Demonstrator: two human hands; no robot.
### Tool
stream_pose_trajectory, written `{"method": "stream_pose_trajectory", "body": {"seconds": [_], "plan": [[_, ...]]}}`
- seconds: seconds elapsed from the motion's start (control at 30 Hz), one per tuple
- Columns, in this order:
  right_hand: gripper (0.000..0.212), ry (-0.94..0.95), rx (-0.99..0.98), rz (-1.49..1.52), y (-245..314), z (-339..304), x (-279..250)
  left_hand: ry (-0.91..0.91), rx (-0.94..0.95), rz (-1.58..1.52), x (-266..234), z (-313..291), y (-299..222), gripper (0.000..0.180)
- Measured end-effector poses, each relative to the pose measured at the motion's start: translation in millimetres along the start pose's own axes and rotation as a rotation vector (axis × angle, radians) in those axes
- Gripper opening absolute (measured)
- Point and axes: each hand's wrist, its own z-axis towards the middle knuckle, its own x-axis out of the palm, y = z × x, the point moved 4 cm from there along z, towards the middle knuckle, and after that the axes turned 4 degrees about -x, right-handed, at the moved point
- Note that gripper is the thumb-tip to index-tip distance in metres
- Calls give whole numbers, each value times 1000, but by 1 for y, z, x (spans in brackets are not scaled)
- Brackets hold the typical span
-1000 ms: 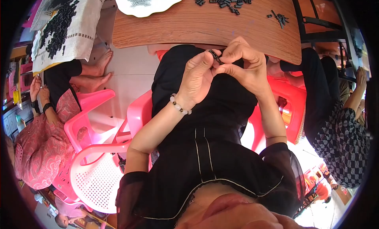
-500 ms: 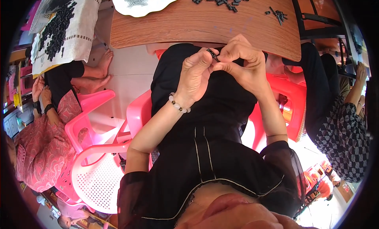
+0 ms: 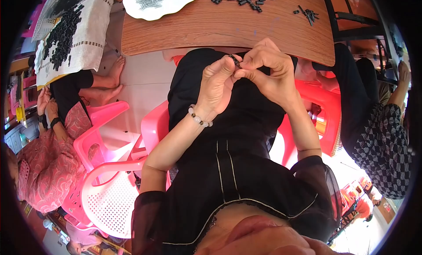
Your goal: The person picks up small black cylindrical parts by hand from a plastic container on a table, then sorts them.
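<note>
My left hand [image 3: 216,87] pinches a small black plastic piece [image 3: 234,59] between thumb and fingers, above my lap and just off the table's near edge. My right hand [image 3: 273,74] is closed in a pinch at the lower right end of that piece. Whatever sits between its fingertips is too small to make out. Beyond my hands, on the wooden table [image 3: 211,34], several similar black pieces [image 3: 251,0] lie in a loose heap. Farther right is a smaller cluster of thin black parts [image 3: 310,16]. A white scalloped plate [image 3: 154,16] holds many tiny grey metallic bits.
On the left, a cloth-covered table [image 3: 90,44] carries a big pile of black pieces [image 3: 63,35]. A person in a pink patterned top [image 3: 52,167] sits there, near pink plastic chairs [image 3: 110,200]. Another person in a checked top [image 3: 382,154] is at the right, near a red stool [image 3: 323,107].
Both hands keep almost the same pose around the black piece, with only slight finger movement. The table and plate appear shifted slightly left in view. The person at right has moved an arm a little.
</note>
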Motion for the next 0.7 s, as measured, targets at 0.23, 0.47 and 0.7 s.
{"method": "stream_pose_trajectory", "body": {"seconds": [0.23, 0.47, 0.7], "plan": [[17, -58, -62, -67, 6, -2, 3, -42, 167, 147, 1, -2, -3, 29], [20, -28, -59, -98, 9, 1, -1, -16, 179, 215, 4, -3, -8, 25], [34, -50, -70, -179, 20, 8, -8, 144, 85, 28, 4, -2, 2, 20]]}}
